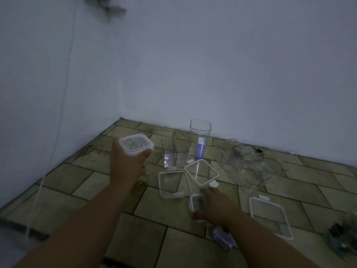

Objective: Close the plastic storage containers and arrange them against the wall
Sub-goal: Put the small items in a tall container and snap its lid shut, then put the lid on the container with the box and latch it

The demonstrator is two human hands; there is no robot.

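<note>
My left hand [127, 163] grips a tall clear container with a white lid on it [136, 145], colourful contents showing through the top. My right hand [214, 206] is closed on a small white-rimmed lid [197, 202] near the floor. A tall open container [200, 138] with a blue-and-white item inside stands by the wall. An open square container [174, 151] stands left of it. Two loose lids lie in the middle, one flat [173, 183] and one tilted [201, 172]. A large clear container [249, 161] lies to the right, with a big lid [270, 217] nearer me.
The tiled floor [81, 182] meets pale walls [212, 64] in a corner at the left. A thin cord [58, 132] hangs down the left wall. A dark cable [255, 149] lies by the far wall. Blurred dark items [343, 238] sit at the right edge, and a bluish packet [222, 238] under my right wrist.
</note>
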